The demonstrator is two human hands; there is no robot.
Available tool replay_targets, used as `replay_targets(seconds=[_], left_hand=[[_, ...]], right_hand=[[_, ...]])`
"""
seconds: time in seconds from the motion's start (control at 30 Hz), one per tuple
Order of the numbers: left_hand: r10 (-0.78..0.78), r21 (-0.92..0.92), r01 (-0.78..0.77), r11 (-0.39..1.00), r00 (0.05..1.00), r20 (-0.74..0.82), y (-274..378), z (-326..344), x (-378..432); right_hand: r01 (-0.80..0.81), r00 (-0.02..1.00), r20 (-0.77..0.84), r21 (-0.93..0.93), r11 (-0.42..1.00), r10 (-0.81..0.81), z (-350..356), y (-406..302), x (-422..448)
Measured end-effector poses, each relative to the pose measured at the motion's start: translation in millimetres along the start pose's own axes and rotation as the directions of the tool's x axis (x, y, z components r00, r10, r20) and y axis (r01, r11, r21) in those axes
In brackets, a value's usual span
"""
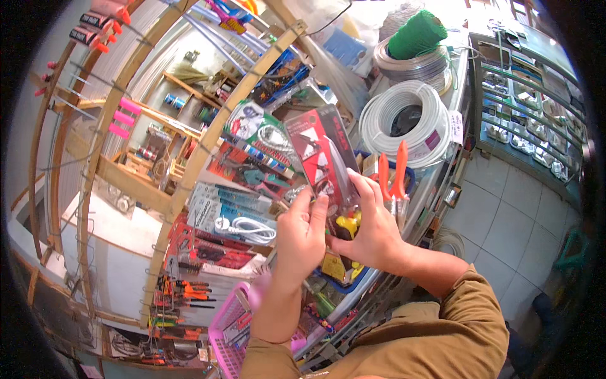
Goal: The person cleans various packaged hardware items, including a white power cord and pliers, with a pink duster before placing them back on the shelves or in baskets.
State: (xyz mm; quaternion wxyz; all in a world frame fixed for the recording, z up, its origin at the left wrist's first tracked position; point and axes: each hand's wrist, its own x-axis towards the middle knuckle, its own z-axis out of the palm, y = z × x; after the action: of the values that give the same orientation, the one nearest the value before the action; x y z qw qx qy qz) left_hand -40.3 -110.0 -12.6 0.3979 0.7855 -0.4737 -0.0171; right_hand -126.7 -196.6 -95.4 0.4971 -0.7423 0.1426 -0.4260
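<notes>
Both hands hold one red and black blister pack (318, 154) in front of me, over the crowded counter. My left hand (305, 227) pinches its lower left edge, the thumb on the front. My right hand (374, 220) grips its lower right side. The clear plastic bulges over the front, and glare keeps me from telling what is inside. Below the pack, partly behind my hands, a blue basket (345, 284) holds yellow and black items (349, 222). Paintbrushes with orange handles (400, 166) stand just beyond my right hand.
Coiled white cable (369, 121) and green netting or twine (417, 35) lie farther back. Boxed extension cords (232, 213) and red packs (208, 248) are left of my hands. A pink plastic basket (222, 331) sits at lower left. A wooden frame (222, 128) crosses the left side; a glass display case (525, 104) stands right.
</notes>
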Motion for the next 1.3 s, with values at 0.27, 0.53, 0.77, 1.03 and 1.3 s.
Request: replay_targets(seconds=[0.27,0.53,0.77,1.03,1.3], left_hand=[[0.194,-0.054,-0.200,0.978,0.977,-0.093,24,5,78],[0.326,0.316,-0.282,0.906,0.941,-0.096,17,-12,115],[0.310,0.342,-0.267,0.901,0.948,-0.076,16,-12,119],[0.296,0.294,-0.271,0.917,0.954,-0.045,14,-25,108],[0.623,0.478,-0.575,0.664,0.779,0.073,13,-57,95]], right_hand=[[0.109,0.988,-0.082,-0.245,0.963,-0.132,-35,10,68],[0.179,0.982,0.000,-0.328,0.928,-0.190,-42,13,99],[0.135,0.990,0.004,-0.331,0.934,-0.142,-40,12,110],[0.078,0.997,0.015,-0.373,0.925,-0.078,-42,11,109],[0.136,0.989,0.102,-0.399,0.907,-0.103,-37,39,128]])
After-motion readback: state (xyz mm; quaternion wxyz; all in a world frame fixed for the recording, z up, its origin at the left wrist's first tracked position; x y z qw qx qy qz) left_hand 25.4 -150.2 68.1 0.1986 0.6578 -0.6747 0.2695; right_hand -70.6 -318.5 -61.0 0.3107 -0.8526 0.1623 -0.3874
